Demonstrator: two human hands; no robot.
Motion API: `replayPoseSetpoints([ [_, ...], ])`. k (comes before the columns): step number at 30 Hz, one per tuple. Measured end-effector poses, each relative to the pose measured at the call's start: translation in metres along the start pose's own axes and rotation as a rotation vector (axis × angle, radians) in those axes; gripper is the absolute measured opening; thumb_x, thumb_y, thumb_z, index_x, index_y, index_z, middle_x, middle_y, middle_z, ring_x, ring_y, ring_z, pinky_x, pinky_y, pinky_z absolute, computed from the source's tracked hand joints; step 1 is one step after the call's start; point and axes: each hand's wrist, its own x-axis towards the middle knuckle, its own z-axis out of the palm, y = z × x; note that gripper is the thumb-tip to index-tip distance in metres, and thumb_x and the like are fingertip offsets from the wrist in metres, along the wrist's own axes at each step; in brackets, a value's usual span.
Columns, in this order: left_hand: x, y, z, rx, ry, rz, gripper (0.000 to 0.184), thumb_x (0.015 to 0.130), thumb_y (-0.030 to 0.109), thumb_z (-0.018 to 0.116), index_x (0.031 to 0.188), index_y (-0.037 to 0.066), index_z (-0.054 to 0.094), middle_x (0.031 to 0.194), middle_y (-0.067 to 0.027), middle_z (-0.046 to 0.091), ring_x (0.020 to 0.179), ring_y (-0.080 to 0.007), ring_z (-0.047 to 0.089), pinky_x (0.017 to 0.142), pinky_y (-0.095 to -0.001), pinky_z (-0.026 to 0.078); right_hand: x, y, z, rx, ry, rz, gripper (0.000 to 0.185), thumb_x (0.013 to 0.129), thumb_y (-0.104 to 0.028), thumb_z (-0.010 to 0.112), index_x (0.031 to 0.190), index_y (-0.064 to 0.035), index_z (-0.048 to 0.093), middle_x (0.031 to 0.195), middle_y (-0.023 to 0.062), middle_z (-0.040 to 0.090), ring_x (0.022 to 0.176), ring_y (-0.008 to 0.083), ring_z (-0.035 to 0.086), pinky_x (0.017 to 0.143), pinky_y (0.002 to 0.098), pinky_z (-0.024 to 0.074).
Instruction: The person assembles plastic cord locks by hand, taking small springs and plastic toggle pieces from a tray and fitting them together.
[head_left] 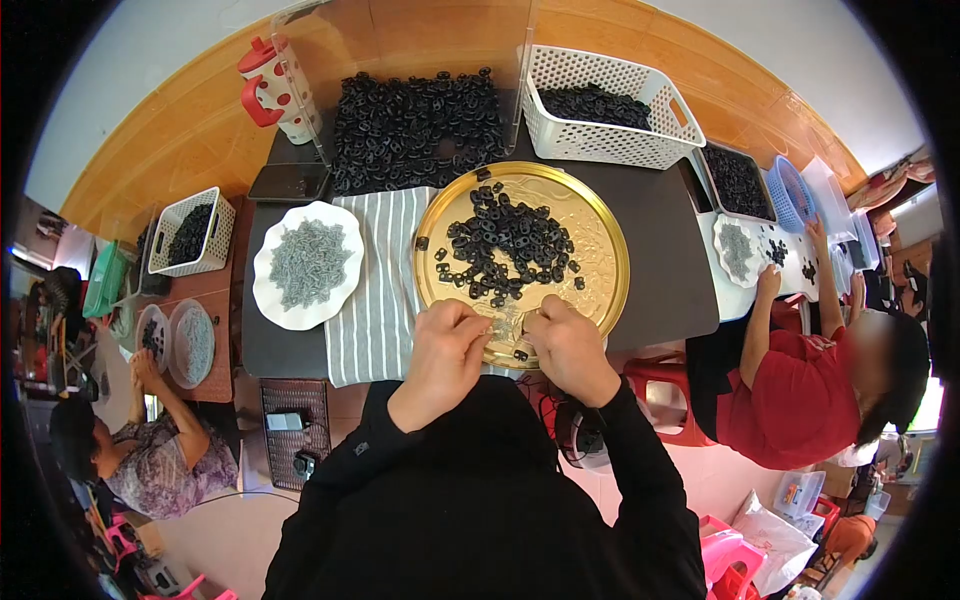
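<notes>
A round gold tray [600, 290] holds a pile of small black plastic pieces [510, 240]. Over its near edge are both of my hands, fingers pinched together. My left hand [443, 350] is at the tray's near left rim, and what its fingertips hold is too small to make out. To its right, my right hand [568, 345] is closed, its grip hidden by the fingers. One black piece [521, 355] lies between the hands near the rim. A scalloped white plate [267, 265] with small grey metal parts [310, 262] stands on the left, beside a striped cloth [370, 300].
Behind the tray are a clear-walled bin of black pieces [415, 125] and a white basket [610, 140]. A spotted cup [280, 90] and a phone [288, 183] stand at the back left. People work at tables on the left [190, 460] and right [800, 400].
</notes>
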Motion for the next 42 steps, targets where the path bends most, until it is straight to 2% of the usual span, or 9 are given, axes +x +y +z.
replayPoseSetpoints([
  [4, 0.002, 0.005, 0.002, 0.176, -0.060, 0.017, 0.015, 0.070, 0.000, 0.068, 0.084, 0.004, 0.067, 0.082, -0.0062, 0.057, 0.082, -0.0266, 0.052, 0.074, -0.0375, 0.039, 0.001, 0.000, -0.002, -0.148, 0.010, -0.179, 0.009, 0.066, -0.007, 0.056, 0.071, 0.0004, 0.056, 0.080, 0.0139, 0.050, 0.073, 0.0287, 0.055, 0.063, 0.0367, 0.0476],
  [11, 0.007, 0.007, -0.002, 0.250, -0.210, 0.005, 0.013, 0.067, 0.003, 0.069, 0.080, 0.005, 0.067, 0.082, -0.0066, 0.056, 0.084, -0.0266, 0.049, 0.074, -0.0372, 0.038, -0.001, 0.004, -0.002, -0.130, 0.024, -0.211, 0.011, 0.066, -0.008, 0.056, 0.072, 0.0017, 0.056, 0.079, 0.0133, 0.049, 0.074, 0.0283, 0.055, 0.063, 0.0364, 0.0472],
  [21, 0.017, 0.008, 0.000, 0.382, -0.395, 0.032, 0.010, 0.069, 0.001, 0.065, 0.076, 0.001, 0.058, 0.084, -0.0103, 0.053, 0.088, -0.0293, 0.047, 0.078, -0.0382, 0.038, -0.005, 0.009, -0.003, 0.167, 0.026, 0.032, 0.011, 0.073, -0.006, 0.062, 0.083, -0.0041, 0.059, 0.080, 0.0125, 0.049, 0.077, 0.0324, 0.057, 0.064, 0.0405, 0.0472],
  [27, 0.013, 0.004, -0.010, 0.096, -0.213, 0.041, 0.009, 0.073, -0.005, 0.061, 0.077, -0.001, 0.054, 0.081, -0.0131, 0.053, 0.078, -0.0312, 0.050, 0.068, -0.0392, 0.042, -0.006, 0.010, -0.004, 0.208, 0.023, 0.051, 0.012, 0.073, -0.007, 0.064, 0.083, -0.0046, 0.060, 0.080, 0.0118, 0.049, 0.077, 0.0316, 0.057, 0.064, 0.0408, 0.0467],
  [30, 0.009, -0.004, -0.010, -0.151, -0.155, -0.094, 0.008, 0.074, -0.006, 0.060, 0.078, -0.001, 0.055, 0.082, -0.0147, 0.055, 0.075, -0.0301, 0.053, 0.064, -0.0358, 0.043, -0.005, 0.010, -0.003, 0.163, 0.011, 0.017, 0.009, 0.073, -0.008, 0.063, 0.080, -0.0040, 0.059, 0.079, 0.0120, 0.048, 0.076, 0.0308, 0.056, 0.063, 0.0395, 0.0466],
  [33, 0.004, -0.007, -0.009, -0.326, -0.125, -0.216, 0.006, 0.077, -0.005, 0.063, 0.080, -0.001, 0.059, 0.081, -0.0123, 0.057, 0.071, -0.0234, 0.056, 0.060, -0.0303, 0.044, -0.003, 0.009, -0.002, 0.034, 0.006, -0.076, 0.012, 0.070, -0.007, 0.060, 0.081, -0.0021, 0.059, 0.080, 0.0119, 0.049, 0.073, 0.0296, 0.056, 0.062, 0.0381, 0.0465],
  [35, 0.001, -0.009, -0.008, -0.532, -0.082, -0.356, 0.003, 0.080, -0.005, 0.063, 0.082, -0.003, 0.062, 0.081, -0.0079, 0.058, 0.073, -0.0146, 0.056, 0.064, -0.0252, 0.045, 0.000, 0.006, -0.001, -0.053, 0.006, -0.148, 0.016, 0.068, -0.005, 0.059, 0.084, -0.0009, 0.059, 0.081, 0.0116, 0.050, 0.071, 0.0288, 0.056, 0.061, 0.0373, 0.0464],
  [38, -0.003, -0.012, -0.007, -0.692, -0.061, -0.428, 0.006, 0.082, -0.006, 0.062, 0.086, -0.003, 0.063, 0.084, -0.0044, 0.059, 0.076, -0.0090, 0.055, 0.068, -0.0225, 0.045, 0.003, -0.002, -0.002, -0.210, -0.036, -0.236, 0.014, 0.067, -0.008, 0.055, 0.078, 0.0005, 0.054, 0.082, 0.0126, 0.048, 0.070, 0.0277, 0.054, 0.060, 0.0375, 0.0463],
  [42, -0.008, -0.013, -0.006, -0.755, -0.021, -0.453, 0.006, 0.083, -0.007, 0.061, 0.087, -0.003, 0.063, 0.086, -0.0041, 0.060, 0.076, -0.0082, 0.056, 0.068, -0.0219, 0.045, 0.007, -0.005, -0.001, -0.305, -0.060, -0.221, 0.015, 0.067, -0.010, 0.055, 0.077, 0.0004, 0.051, 0.079, 0.0133, 0.048, 0.071, 0.0277, 0.054, 0.060, 0.0376, 0.0463],
])
